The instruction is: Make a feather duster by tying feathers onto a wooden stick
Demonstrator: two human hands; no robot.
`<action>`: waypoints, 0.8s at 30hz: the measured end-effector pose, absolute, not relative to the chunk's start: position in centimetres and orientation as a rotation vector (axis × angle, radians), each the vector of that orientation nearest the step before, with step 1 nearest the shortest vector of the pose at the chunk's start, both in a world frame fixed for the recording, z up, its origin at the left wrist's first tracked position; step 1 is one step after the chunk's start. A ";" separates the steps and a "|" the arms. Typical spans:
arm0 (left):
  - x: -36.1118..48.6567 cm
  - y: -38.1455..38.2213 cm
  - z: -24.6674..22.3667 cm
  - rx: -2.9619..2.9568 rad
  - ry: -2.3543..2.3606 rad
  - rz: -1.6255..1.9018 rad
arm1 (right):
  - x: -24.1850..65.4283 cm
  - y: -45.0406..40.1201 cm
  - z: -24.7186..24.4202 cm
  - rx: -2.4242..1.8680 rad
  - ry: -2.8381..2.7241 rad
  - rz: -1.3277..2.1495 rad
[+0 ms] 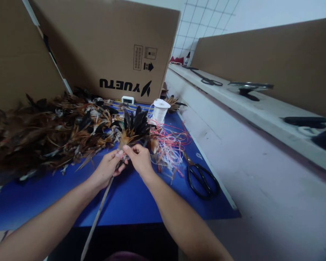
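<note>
left fingers (118, 153) and right fingers (127, 149) pinching feather bundle (129, 135), scissors (203, 179) beside blue table edge (228, 201)

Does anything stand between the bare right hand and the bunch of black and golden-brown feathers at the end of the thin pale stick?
Nothing visible does. The right hand's fingertips are at the base of the feather bunch, next to the left hand. The pink and white string tangle lies off to the right.

Stick (97, 216): top hidden | feather pile (43, 130) — left side cut off, blurred | carton print (138, 57) — unreadably small
</note>
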State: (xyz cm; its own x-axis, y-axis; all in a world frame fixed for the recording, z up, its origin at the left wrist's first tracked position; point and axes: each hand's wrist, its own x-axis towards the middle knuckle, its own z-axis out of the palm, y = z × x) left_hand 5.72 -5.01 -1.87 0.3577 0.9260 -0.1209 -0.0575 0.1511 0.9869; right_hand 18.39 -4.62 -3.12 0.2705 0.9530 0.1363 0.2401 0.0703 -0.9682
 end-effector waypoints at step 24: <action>5.7 -5.1 -1.6 1.302 1.005 0.908 | 18.3 -4.5 -3.7 -1.383 -1.157 0.995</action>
State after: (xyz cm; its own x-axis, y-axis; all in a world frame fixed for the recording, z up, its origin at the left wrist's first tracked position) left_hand 5.71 -5.09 -1.60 0.3228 0.9437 -0.0730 0.0224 0.0695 0.9973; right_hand 18.28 -4.48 -3.69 0.1932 0.9810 0.0189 0.1279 -0.0060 -0.9918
